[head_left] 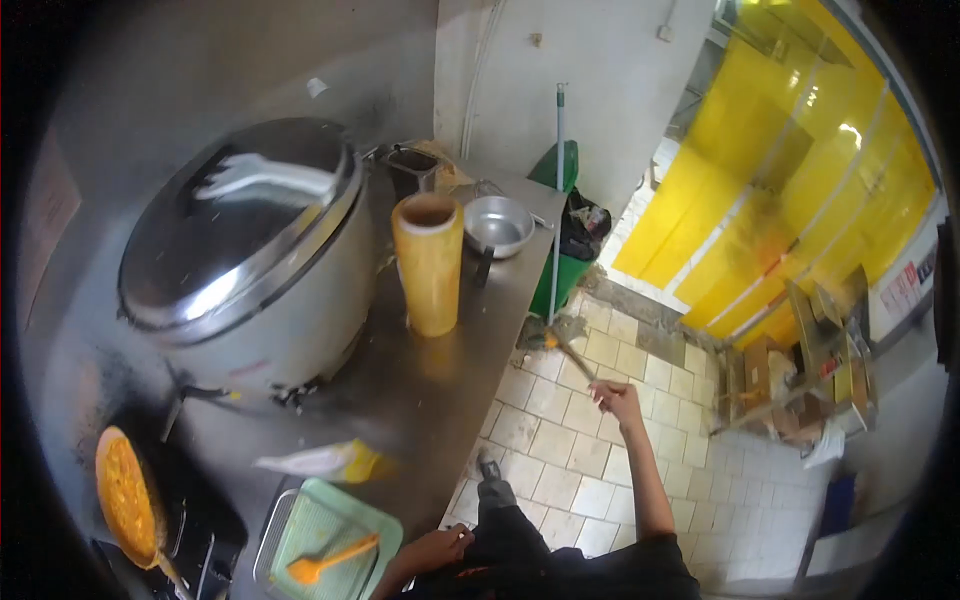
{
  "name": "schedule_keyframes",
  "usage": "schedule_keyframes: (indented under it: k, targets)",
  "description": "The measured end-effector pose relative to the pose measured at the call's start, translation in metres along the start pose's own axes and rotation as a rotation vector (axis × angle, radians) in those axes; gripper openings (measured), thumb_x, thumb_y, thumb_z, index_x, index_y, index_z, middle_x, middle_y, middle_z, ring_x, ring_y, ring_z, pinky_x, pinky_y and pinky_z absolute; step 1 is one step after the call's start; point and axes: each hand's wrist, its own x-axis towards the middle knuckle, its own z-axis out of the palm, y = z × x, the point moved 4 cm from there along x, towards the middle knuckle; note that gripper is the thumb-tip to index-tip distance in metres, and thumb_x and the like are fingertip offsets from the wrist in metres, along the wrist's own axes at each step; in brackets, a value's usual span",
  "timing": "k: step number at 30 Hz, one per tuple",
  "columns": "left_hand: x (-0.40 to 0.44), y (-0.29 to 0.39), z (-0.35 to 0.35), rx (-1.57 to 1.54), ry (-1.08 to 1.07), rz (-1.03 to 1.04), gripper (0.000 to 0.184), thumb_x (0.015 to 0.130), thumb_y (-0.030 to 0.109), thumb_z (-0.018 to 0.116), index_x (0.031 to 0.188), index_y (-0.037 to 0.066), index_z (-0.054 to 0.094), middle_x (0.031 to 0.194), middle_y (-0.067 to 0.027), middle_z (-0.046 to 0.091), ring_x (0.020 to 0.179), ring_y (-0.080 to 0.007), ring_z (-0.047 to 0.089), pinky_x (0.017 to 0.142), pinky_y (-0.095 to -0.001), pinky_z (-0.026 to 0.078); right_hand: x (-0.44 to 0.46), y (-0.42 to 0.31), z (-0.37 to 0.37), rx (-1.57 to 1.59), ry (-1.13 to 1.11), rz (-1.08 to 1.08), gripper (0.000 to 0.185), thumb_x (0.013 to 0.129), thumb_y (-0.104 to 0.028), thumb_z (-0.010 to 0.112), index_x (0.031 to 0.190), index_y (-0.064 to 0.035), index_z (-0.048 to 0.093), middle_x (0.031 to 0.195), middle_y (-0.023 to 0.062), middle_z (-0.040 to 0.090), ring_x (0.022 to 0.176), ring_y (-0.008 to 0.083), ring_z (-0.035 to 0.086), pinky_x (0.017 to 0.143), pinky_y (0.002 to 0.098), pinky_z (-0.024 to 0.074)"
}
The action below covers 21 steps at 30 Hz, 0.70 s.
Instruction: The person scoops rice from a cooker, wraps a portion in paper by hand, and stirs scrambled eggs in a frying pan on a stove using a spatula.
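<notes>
Right grip (617,402): holding one end of a utensil (574,362), its orange tip pointing away from the body; utensil showing against the floor (560,450), beyond the table's (420,400) right edge. Left grip (437,549): curling beside the tray (325,515); whether gripping anything, cannot tell. Tray: lying near the table's near right edge, carrying an orange spatula (330,560). Packet (330,460): lying just beyond. Cylinder (430,275): standing farther along. Bowl (498,228): sitting near the far right corner. Step, as judged: handling the utensil off the table; next move probably calling for a secure hold, tip clear of that edge.
</notes>
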Motion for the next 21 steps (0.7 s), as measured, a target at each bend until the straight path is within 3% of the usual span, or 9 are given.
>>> schedule_keyframes:
  k: [3, 6, 10, 11, 13, 14, 18, 20, 21]
  targets:
    - [0.054, 0.043, -0.029, 0.010, 0.108, -0.110, 0.036, 0.092, 0.036, 0.034, 0.105, 0.004, 0.046, 0.079, -0.0179, 0.061, 0.079, -0.0361, 0.059, 0.071, -0.0437, 0.044, 0.151, 0.025, -0.039, -0.056, 0.218, 0.013, 0.016, 0.082, -0.013, 0.055, 0.079, -0.0031, 0.068, 0.057, 0.0029, 0.057, 0.044, 0.0073, 0.047, 0.041, 0.0214, 0.0365]
    - [0.095, 0.069, -0.060, -0.079, 0.184, -0.221, 0.036, 0.091, 0.036, 0.036, 0.105, 0.004, 0.046, 0.081, -0.0201, 0.061, 0.081, -0.0383, 0.058, 0.071, -0.0453, 0.044, 0.307, 0.031, -0.071, -0.365, 0.432, -0.098, 0.026, 0.078, -0.026, 0.061, 0.068, -0.0023, 0.067, 0.053, 0.0049, 0.059, 0.045, 0.0093, 0.054, 0.046, 0.0258, 0.0417]
    - [0.125, 0.071, -0.090, -0.086, 0.308, -0.336, 0.034, 0.090, 0.034, 0.038, 0.104, 0.004, 0.048, 0.081, -0.0226, 0.060, 0.081, -0.0404, 0.057, 0.072, -0.0469, 0.043, 0.447, 0.007, -0.089, -0.607, 0.677, -0.121, 0.041, 0.073, -0.041, 0.063, 0.071, 0.0008, 0.065, 0.061, 0.0144, 0.062, 0.053, 0.0279, 0.061, 0.054, 0.0361, 0.0470]
    - [0.131, 0.074, -0.097, -0.094, 0.306, -0.346, 0.034, 0.090, 0.034, 0.038, 0.104, 0.004, 0.048, 0.081, -0.0226, 0.060, 0.081, -0.0404, 0.057, 0.072, -0.0469, 0.043, 0.475, 0.007, -0.090, -0.611, 0.666, -0.117, 0.041, 0.073, -0.041, 0.063, 0.071, 0.0008, 0.065, 0.061, 0.0144, 0.062, 0.053, 0.0279, 0.061, 0.054, 0.0361, 0.0470]
    - [0.142, 0.080, -0.109, -0.055, 0.312, -0.404, 0.032, 0.090, 0.033, 0.039, 0.103, 0.005, 0.048, 0.081, -0.0235, 0.060, 0.081, -0.0407, 0.057, 0.072, -0.0471, 0.043, 0.529, 0.013, -0.104, -0.783, 0.789, -0.071, 0.051, 0.072, -0.045, 0.063, 0.072, 0.0052, 0.062, 0.069, 0.0219, 0.062, 0.059, 0.0366, 0.061, 0.060, 0.0418, 0.0484]
    - [0.150, 0.078, -0.114, -0.063, 0.311, -0.411, 0.032, 0.090, 0.033, 0.039, 0.103, 0.005, 0.048, 0.081, -0.0235, 0.060, 0.081, -0.0407, 0.057, 0.072, -0.0471, 0.043, 0.557, 0.021, -0.114, -0.700, 0.679, 0.006, 0.056, 0.070, -0.048, 0.062, 0.071, 0.0077, 0.059, 0.071, 0.0254, 0.061, 0.064, 0.0389, 0.061, 0.064, 0.0437, 0.0489]
    - [0.166, 0.083, -0.121, -0.106, 0.306, -0.431, 0.032, 0.090, 0.032, 0.039, 0.103, 0.004, 0.047, 0.079, -0.0236, 0.060, 0.079, -0.0409, 0.057, 0.071, -0.0466, 0.044, 0.592, 0.033, -0.130, -0.716, 0.651, -0.028, 0.054, 0.073, -0.046, 0.060, 0.067, 0.0070, 0.059, 0.064, 0.0231, 0.060, 0.062, 0.0339, 0.062, 0.056, 0.0403, 0.0481]
    - [0.178, 0.093, -0.131, -0.120, 0.301, -0.434, 0.032, 0.090, 0.032, 0.039, 0.103, 0.004, 0.046, 0.079, -0.0234, 0.060, 0.078, -0.0408, 0.058, 0.070, -0.0464, 0.044, 0.595, 0.042, -0.138, -1.003, 0.492, -0.277, 0.048, 0.074, -0.041, 0.061, 0.065, 0.0062, 0.060, 0.062, 0.0220, 0.060, 0.056, 0.0292, 0.061, 0.051, 0.0390, 0.0466]
    - [0.181, 0.099, -0.134, -0.115, 0.289, -0.431, 0.031, 0.090, 0.032, 0.039, 0.102, 0.004, 0.047, 0.077, -0.0232, 0.060, 0.077, -0.0408, 0.058, 0.070, -0.0466, 0.044, 0.594, 0.051, -0.144, -0.683, 0.476, -0.146, 0.043, 0.075, -0.037, 0.061, 0.066, 0.0043, 0.061, 0.060, 0.0182, 0.059, 0.053, 0.0255, 0.060, 0.049, 0.0368, 0.0456]
